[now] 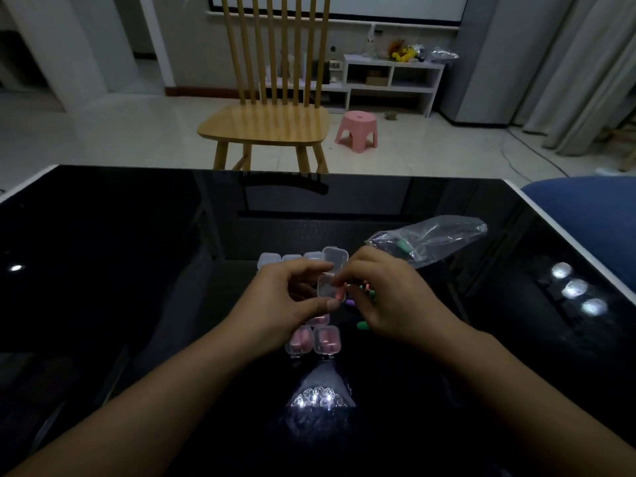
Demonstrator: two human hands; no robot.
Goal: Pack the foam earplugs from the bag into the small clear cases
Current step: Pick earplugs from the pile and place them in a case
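Head view of a glossy black table [103, 270] with both bare hands meeting at its centre. The left hand [278, 304] holds an open clear case [328, 285] above the tabletop, thumb below and forefinger over the top, its hinged lid [335, 258] standing up on the far side of the fingers. The right hand [382, 297] pinches a pink foam earplug [340, 294] between thumb and fingertips and brings it against the near right edge of the open case; the remaining fingers curl inward.

Beyond the left hand's fingertips stands a row of empty closed cases [290, 259]. Just nearer than the left thumb, toward the wrists, lie two filled cases [315, 340] side by side, each showing pink earplugs through the lid; a third filled case [318, 319] is partly hidden under the left thumb.

Loose earplugs [361, 326] lie under and beside the right hand, green and purple ones showing; their number cannot be told.

Beyond the right hand's knuckles lies the clear plastic bag [433, 239], on its side, with a few dark and green earplugs visible inside near its mouth.

Past the table's far edge stand a wooden chair [265, 122] and a pink stool [358, 130] on a pale tiled floor.
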